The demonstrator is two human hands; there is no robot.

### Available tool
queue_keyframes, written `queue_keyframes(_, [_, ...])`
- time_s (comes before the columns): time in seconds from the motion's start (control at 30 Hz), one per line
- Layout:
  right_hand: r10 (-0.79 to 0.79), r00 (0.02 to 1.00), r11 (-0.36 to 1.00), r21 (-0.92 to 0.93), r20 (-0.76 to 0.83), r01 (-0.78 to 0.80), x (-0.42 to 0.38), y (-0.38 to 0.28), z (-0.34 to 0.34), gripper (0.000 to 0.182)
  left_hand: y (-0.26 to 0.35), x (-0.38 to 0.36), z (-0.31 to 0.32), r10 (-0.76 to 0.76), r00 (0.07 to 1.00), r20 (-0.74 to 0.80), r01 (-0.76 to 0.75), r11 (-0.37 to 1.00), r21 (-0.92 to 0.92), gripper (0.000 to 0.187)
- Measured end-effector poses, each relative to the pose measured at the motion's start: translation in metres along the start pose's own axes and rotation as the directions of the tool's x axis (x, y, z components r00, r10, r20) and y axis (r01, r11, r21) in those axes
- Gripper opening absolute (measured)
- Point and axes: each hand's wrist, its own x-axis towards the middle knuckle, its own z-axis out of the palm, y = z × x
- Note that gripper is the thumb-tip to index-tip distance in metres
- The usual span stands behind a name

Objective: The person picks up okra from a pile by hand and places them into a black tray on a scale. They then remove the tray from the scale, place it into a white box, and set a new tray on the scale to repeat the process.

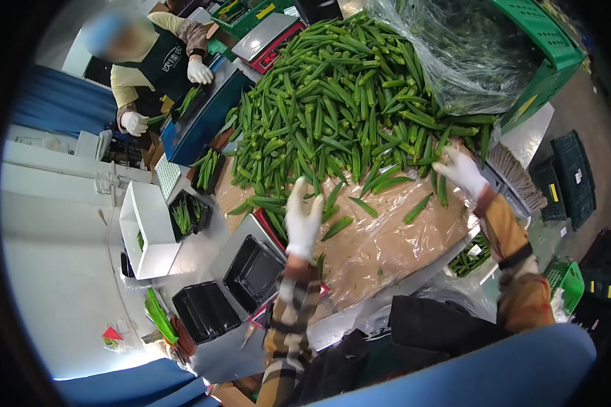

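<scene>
While our gloved left hand (303,220) hovers with fingers spread, our right hand (460,169) at three o'clock touches the okra pile (332,102), grip unclear; at seven o'clock an empty black tray (253,273) waits.

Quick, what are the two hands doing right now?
Left hand: open, fingers spread, holding nothing, above loose okra.
Right hand: on the okra pile's edge; grip cannot be told.

Bright, even light; fisheye bending and dark vignette at edges, slight blur.
</scene>
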Motion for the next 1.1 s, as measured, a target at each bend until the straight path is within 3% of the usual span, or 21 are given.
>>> queue_keyframes(0.07, [0.004, 0.988, 0.997, 0.082, -0.154, 0.009, 0.053, 0.004, 0.039, 0.086, -0.023, 0.041, 0.043, -0.002, 0.996, 0.090, -0.001, 0.999, 0.041, 0.068])
queue_keyframes(0.13, [0.160, 0.978, 0.979, -0.103, -0.134, -0.175, 0.072, -0.032, 0.044, 0.093, -0.021, 0.071, 0.066, -0.066, 0.987, 0.147, 0.035, 0.978, 0.204, 0.076])
queue_keyframes(0.17, [0.168, 0.979, 0.969, -0.165, -0.114, -0.186, 0.071, -0.051, 0.045, 0.096, -0.044, 0.084, 0.081, -0.127, 0.979, 0.162, 0.074, 0.952, 0.297, 0.087])
queue_keyframes(0.23, [0.230, 0.972, 0.935, -0.267, -0.042, -0.233, 0.076, -0.076, 0.054, 0.104, -0.022, 0.100, 0.088, -0.262, 0.941, 0.215, 0.108, 0.832, 0.544, 0.095])
queue_keyframes(0.3, [0.204, 0.974, 0.940, -0.258, -0.095, -0.222, 0.069, -0.091, 0.064, 0.105, -0.003, 0.105, 0.097, -0.344, 0.911, 0.229, 0.102, 0.725, 0.681, 0.109])
queue_keyframes(0.4, [0.038, 0.994, 0.995, -0.085, -0.097, -0.047, 0.058, -0.094, 0.097, 0.095, 0.020, 0.081, 0.127, -0.282, 0.916, 0.285, 0.018, 0.738, 0.674, 0.111])
queue_keyframes(0.43, [-0.062, 0.982, 0.998, -0.015, -0.176, 0.061, 0.051, -0.094, 0.107, 0.091, 0.011, 0.076, 0.135, -0.270, 0.922, 0.277, 0.064, 0.814, 0.578, 0.107])
queue_keyframes(0.47, [-0.153, 0.953, 0.984, 0.050, -0.260, 0.172, 0.043, -0.094, 0.117, 0.087, 0.002, 0.066, 0.138, -0.157, 0.963, 0.220, 0.043, 0.893, 0.447, 0.095])
queue_keyframes(0.5, [-0.114, 0.980, 0.990, 0.062, -0.165, 0.126, 0.032, -0.106, 0.111, 0.081, -0.006, 0.056, 0.139, -0.111, 0.971, 0.212, 0.036, 0.943, 0.331, 0.088])
queue_keyframes(0.6, [-0.318, 0.946, 0.927, 0.192, -0.055, 0.323, -0.006, -0.096, 0.129, 0.081, 0.001, 0.008, 0.115, 0.039, 0.978, 0.205, -0.038, 0.999, -0.011, 0.080])
queue_keyframes(0.7, [-0.470, 0.862, 0.875, 0.233, 0.192, 0.425, -0.051, -0.084, 0.119, 0.082, 0.010, -0.057, 0.085, 0.067, 0.968, 0.242, -0.113, 0.977, 0.182, 0.078])
queue_keyframes(0.77, [-0.561, 0.799, 0.824, 0.056, 0.217, 0.564, -0.068, -0.076, 0.107, 0.081, 0.011, -0.094, 0.068, 0.008, 0.944, 0.330, -0.126, 0.934, 0.335, 0.073])
queue_keyframes(0.83, [-0.599, 0.775, 0.776, -0.090, 0.201, 0.624, -0.072, -0.056, 0.098, 0.076, 0.016, -0.121, 0.055, 0.009, 0.946, 0.324, -0.145, 0.906, 0.398, 0.069])
queue_keyframes(1.0, [-0.381, 0.923, 0.890, -0.291, -0.053, 0.351, -0.058, 0.007, 0.056, 0.074, 0.007, -0.163, 0.027, -0.140, 0.915, 0.380, -0.097, 0.835, 0.542, 0.070])
queue_keyframes(1.1, [-0.320, 0.936, 0.929, -0.243, -0.143, 0.280, -0.060, 0.026, 0.029, 0.069, 0.003, -0.174, 0.019, -0.118, 0.938, 0.326, -0.060, 0.871, 0.488, 0.066])
